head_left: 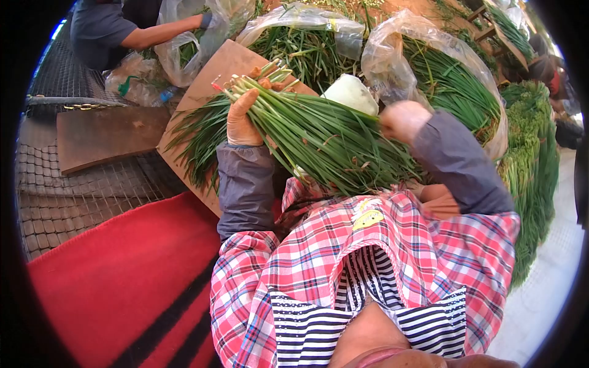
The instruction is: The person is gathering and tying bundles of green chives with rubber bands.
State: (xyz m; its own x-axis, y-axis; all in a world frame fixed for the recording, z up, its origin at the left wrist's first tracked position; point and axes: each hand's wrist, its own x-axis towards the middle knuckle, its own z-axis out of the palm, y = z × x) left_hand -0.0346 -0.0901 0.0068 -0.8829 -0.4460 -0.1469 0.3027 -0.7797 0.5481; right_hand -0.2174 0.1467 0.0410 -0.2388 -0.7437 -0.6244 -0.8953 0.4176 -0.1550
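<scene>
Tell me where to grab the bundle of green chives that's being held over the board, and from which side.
Grip the bundle of chives near its pale cut stem ends, upper left, where the left hand already wraps it. There the stalks are packed tight and even; the leafy tips toward the right hand fan out loosely. Probably come from below, fingers curling around the stems.

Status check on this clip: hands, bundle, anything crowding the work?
Left hand gripping the bundle of long green chives near its cut ends. Right hand at the leafy end, blurred. Clear plastic bags of greens and a brown board close behind.
</scene>
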